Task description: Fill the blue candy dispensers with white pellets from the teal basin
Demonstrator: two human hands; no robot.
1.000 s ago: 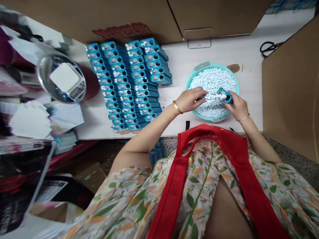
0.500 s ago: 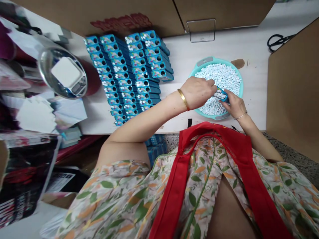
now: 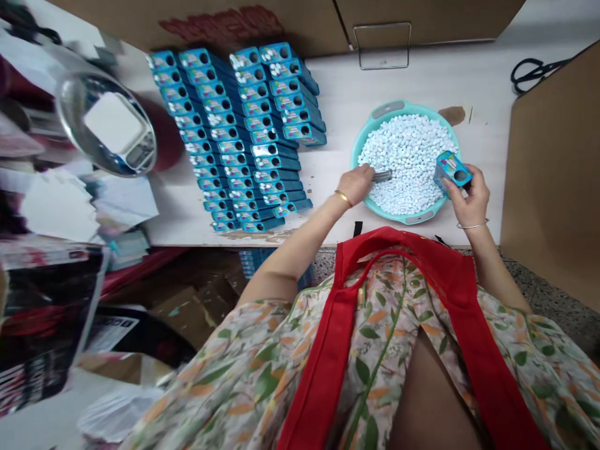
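Small blue box (image 3: 451, 170) sits gripped in the right hand (image 3: 469, 199) over the teal basin (image 3: 375, 119) of white pellets (image 3: 407, 162), left hand (image 3: 357, 184) pinching a metal scoop (image 3: 382, 175) at the basin's edge, blue boxes (image 3: 239, 134) stacked alongside.

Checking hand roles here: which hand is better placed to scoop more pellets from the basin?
Left. The left hand holds a small metal scoop already lying on the pellets in the basin. The right hand is occupied, gripping a blue box at the basin's right rim.
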